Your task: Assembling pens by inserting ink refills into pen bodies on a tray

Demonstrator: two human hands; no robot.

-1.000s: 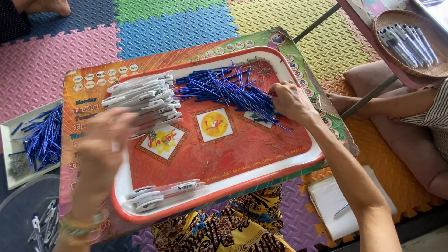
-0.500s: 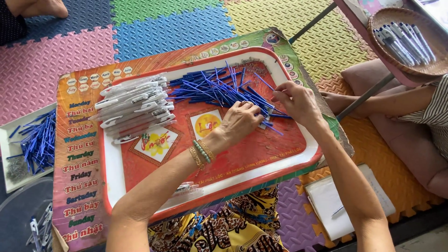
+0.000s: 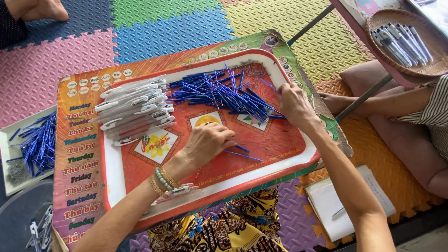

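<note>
A red tray with a white rim (image 3: pixel 110 179) lies on a colourful printed board (image 3: pixel 78 154). On it are a heap of white pen barrels (image 3: pixel 135 112) at the left and a pile of thin blue pen refills (image 3: pixel 217 91) at the back. My left hand (image 3: pixel 207 142) is curled down on the tray's middle, fingertips pinching a loose blue refill (image 3: pixel 241 149); a second one lies just beside it. At the pile's right edge my right hand (image 3: pixel 294 105) has bent fingers touching refills; whether it grips any is hidden.
A small white tray (image 3: pixel 9 140) with more blue refills sits at the far left. A clear tub (image 3: pixel 18 224) of clips is below it. Another person's arm (image 3: pixel 387 102) and a wicker basket (image 3: pixel 396 65) of pens are at the right. A notebook (image 3: pixel 345 200) lies on the foam mats.
My left hand swept from the white barrels across to the refill pile, then drew back to the tray's middle with a refill. My right hand stayed at the pile's right edge.
</note>
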